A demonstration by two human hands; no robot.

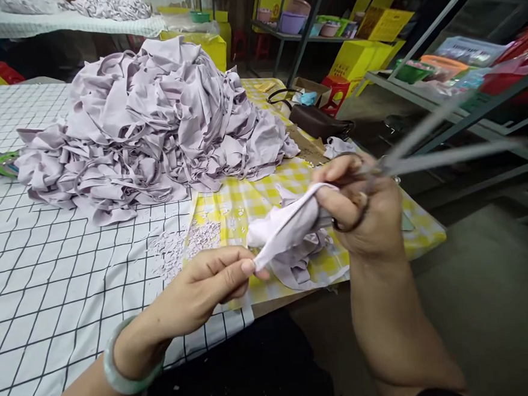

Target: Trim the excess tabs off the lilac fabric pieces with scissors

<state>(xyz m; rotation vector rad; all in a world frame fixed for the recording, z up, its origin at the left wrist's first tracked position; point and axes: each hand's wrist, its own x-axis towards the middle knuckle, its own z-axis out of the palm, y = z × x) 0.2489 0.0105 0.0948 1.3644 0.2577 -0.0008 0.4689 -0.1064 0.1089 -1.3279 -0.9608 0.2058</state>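
Note:
A pale lilac fabric piece (288, 223) is stretched between my two hands over the table's near edge. My left hand (218, 279) pinches one end of it between thumb and fingers. In my right hand (368, 209) are scissors (428, 159), their handles around my fingers and their blurred blades spread apart, pointing away to the right. The same hand also grips the fabric's other end. Beneath, more lilac fabric (302, 261) lies on the yellow checked cloth (410, 218). A large heap of lilac fabric pieces (168, 114) stands farther back on the table.
Small fabric snippets (186, 242) are scattered on the white grid cloth (88, 264). A dark brown bag (317, 122) sits at the table's far right. Metal shelves (461, 118) with baskets rise on the right, and a red stool (335, 93) stands behind the bag.

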